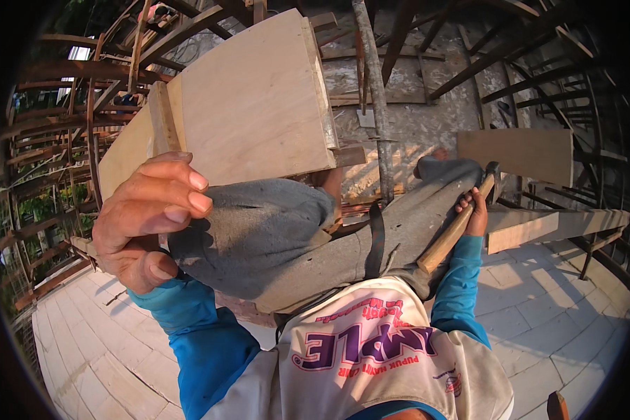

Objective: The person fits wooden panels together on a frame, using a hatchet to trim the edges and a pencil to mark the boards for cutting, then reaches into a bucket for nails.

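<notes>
My left hand (150,217) is raised at the left, beside my bent knee. Its fingers are loosely curled, the thumb stands apart from them, and nothing shows between them. Behind it a short wooden batten (164,119) stands against a large plywood sheet (252,105). At the right, my right hand (474,210) is wrapped round a hammer (448,241) near its dark head. The hammer's wooden handle slants back toward my waist, along my thigh.
A metal pole (376,98) rises just past my legs. Wooden beams (462,70) form a frame on both sides, over a lower floor. A smaller board (518,150) lies at the right, near a plank (525,233). Pale panels (98,350) spread behind me.
</notes>
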Demonstrator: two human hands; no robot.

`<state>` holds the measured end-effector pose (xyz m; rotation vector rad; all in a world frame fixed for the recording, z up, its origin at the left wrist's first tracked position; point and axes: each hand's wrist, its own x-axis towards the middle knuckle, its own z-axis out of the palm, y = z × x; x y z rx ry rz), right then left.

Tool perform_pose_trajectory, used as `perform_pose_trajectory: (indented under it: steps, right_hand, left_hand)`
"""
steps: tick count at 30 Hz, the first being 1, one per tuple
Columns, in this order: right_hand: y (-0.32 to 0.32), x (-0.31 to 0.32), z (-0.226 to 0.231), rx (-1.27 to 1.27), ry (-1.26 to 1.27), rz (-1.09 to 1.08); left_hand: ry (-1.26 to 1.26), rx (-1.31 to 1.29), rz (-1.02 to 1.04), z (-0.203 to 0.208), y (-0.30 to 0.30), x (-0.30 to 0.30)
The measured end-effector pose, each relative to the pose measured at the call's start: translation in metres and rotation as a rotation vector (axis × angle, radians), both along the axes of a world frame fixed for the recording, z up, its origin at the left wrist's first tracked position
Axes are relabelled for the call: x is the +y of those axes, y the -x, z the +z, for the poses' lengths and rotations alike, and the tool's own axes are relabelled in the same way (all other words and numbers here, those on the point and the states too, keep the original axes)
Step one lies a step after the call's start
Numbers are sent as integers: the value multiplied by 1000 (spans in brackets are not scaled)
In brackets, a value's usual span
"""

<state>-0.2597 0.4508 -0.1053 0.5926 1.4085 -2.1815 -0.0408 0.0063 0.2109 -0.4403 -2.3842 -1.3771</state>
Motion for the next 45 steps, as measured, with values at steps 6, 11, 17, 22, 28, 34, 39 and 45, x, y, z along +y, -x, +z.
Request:
perform_pose_trajectory:
  steps: [6,11,17,22,28,34,39,45]
  right_hand:
    - [2,-6,2,-25,11,12]
    - [6,-5,-1,-25,41,13]
    - [5,0,-11,-70,193,91]
    - [11,8,-16,-83,247,132]
    - [12,2,-12,-111,275,143]
    - [18,18,-12,-126,287,89]
    - [18,7,-17,-166,366,129]
    - [17,2,-5,-192,331,124]
  left_hand:
    - [366,229,-368,37,61,-3]
    - [418,182,-441,32,72,20]
    - [395,140,-409,25,42,34]
    - [323,116,-328,18,34,36]
    - [351,90,-254,18,21,35]
    - [315,122,-260,-20,27,19]
    - [340,79,-237,12,29,25]
    - [337,86,-234,33,55,-2]
